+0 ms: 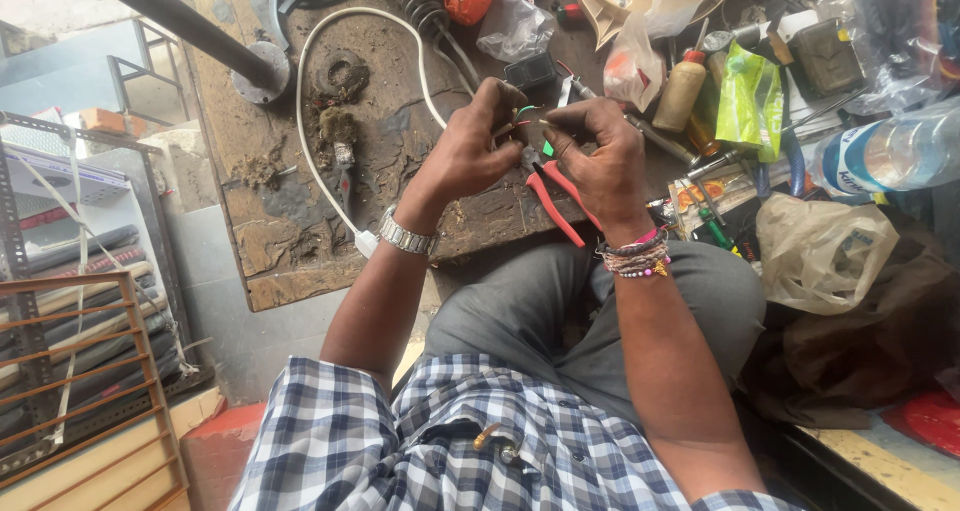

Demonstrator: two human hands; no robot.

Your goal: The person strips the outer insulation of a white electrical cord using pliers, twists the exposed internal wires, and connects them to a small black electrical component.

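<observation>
A blue-and-white checked shirt (440, 441) is filling the bottom of the view, with grey trousers (560, 311) stretching away from it toward the worn wooden workbench (300, 221). Both forearms are reaching up from the shirt, the left one wearing a metal watch (406, 236) and the right one wearing a stack of beaded bracelets (636, 256).

The left hand (470, 151) is curling shut, its fingertips pinching thin wires (528, 116) (one looks green, the rest are too fine to tell). The right hand (598, 156) is meeting it from the other side, thumb and forefinger closing on the same wires, so the two sets of fingertips are nearly touching. Red-handled pliers (560, 196) are hanging just below the right hand's fingers; whether the lower fingers are gripping them or they are lying on the bench edge cannot be told.

Just beyond the fingertips a small black box (530, 71) is sitting on the bench. A white cable (305, 141) is looping beyond the left hand's knuckles and running down past the watch. Off beyond the right hand's knuckles a small tan bottle (680, 91) is standing beside a green packet (748, 101), with a clear plastic water bottle (890, 156) lying further out.
</observation>
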